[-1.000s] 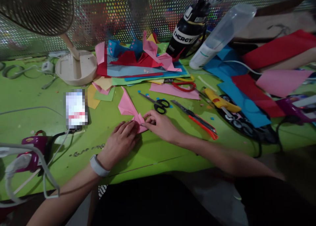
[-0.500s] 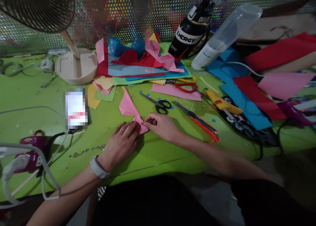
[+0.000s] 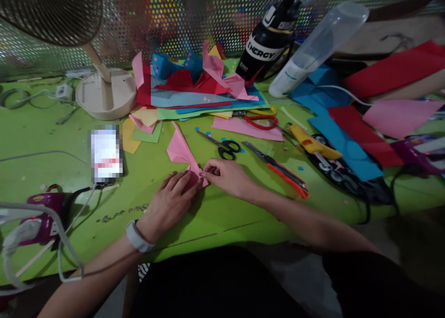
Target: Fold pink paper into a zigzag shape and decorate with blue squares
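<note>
A folded pink paper piece (image 3: 180, 146) lies on the green table (image 3: 222, 211), its pointed end turned away from me. My left hand (image 3: 173, 197) rests flat on its near end with the fingers stretched out, hiding part of it. At the right edge of that near end, my right hand (image 3: 225, 175) pinches the pink paper between thumb and forefinger. Small black scissors (image 3: 227, 149) lie just beyond my right hand, and an orange and black box cutter (image 3: 278, 169) is to its right.
Behind are stacked coloured papers (image 3: 194, 98), a fan base (image 3: 106, 95), a black bottle (image 3: 262, 49) and a clear bottle (image 3: 318, 49). A phone (image 3: 106, 153) and purple power strip (image 3: 41, 216) sit left; a yellow glue gun (image 3: 313, 144) lies right.
The fingers of my left hand have shifted slightly on the near end of the pink paper, the thumb side reaching further right. My right hand keeps its pinch.
</note>
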{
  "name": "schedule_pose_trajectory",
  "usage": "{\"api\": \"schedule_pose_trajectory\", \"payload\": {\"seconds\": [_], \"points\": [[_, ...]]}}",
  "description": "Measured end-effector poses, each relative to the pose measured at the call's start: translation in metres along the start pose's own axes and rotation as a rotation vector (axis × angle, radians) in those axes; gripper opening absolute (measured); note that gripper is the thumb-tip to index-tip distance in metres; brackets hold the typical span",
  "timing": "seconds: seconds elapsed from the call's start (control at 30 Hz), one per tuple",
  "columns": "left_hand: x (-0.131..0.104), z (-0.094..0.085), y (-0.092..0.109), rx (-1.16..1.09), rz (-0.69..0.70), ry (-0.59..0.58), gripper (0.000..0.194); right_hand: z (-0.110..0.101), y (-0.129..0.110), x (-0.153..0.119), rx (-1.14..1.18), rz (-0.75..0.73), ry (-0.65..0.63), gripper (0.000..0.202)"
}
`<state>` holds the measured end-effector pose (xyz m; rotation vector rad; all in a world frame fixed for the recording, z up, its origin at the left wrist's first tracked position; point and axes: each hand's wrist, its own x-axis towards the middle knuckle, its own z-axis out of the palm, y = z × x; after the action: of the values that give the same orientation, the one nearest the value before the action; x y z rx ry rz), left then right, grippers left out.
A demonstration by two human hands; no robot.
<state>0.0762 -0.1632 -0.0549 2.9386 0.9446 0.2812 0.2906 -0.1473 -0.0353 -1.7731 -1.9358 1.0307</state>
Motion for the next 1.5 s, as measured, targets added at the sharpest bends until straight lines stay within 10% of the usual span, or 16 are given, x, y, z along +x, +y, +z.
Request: {"api": "schedule_pose_trajectory", "payload": {"seconds": [1.5], "points": [[0.0069, -0.0031, -0.0063, -0.009, 0.130, -0.003, 0.042, 0.0010, 0.0085, 0.0047, 0.039, -0.002, 0.003, 0.007]]}}
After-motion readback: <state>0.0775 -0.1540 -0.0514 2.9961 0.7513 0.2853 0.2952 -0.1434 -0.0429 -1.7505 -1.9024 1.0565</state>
